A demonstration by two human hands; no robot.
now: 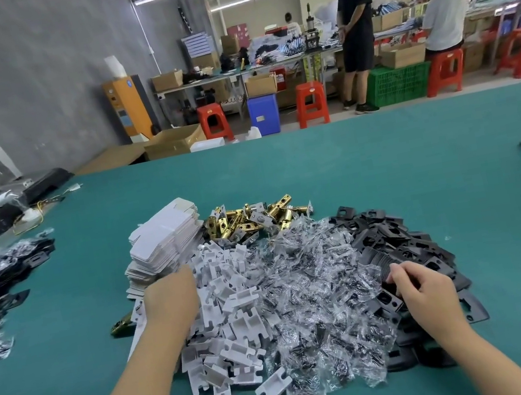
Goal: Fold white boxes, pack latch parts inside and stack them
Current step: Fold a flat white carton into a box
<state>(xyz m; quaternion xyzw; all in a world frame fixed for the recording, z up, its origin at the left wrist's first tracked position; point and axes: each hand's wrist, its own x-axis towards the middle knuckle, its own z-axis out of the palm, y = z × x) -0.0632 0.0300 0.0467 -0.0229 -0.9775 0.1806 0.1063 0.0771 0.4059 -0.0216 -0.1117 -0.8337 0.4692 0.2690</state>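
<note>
At centre frame, the left hand (170,300) reaches onto the stack of flat white boxes (163,245); its fingers are hidden, so I cannot tell its grip. At lower right, the right hand (424,286) pinches a black plate (386,297) from the black pile on the green counter (350,160). Brass latches (249,220) lie behind.

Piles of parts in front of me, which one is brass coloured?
The latch bolt pile, farthest back, right of the flat white boxes. The nearer piles are white inserts, clear bags and black plates.
</note>
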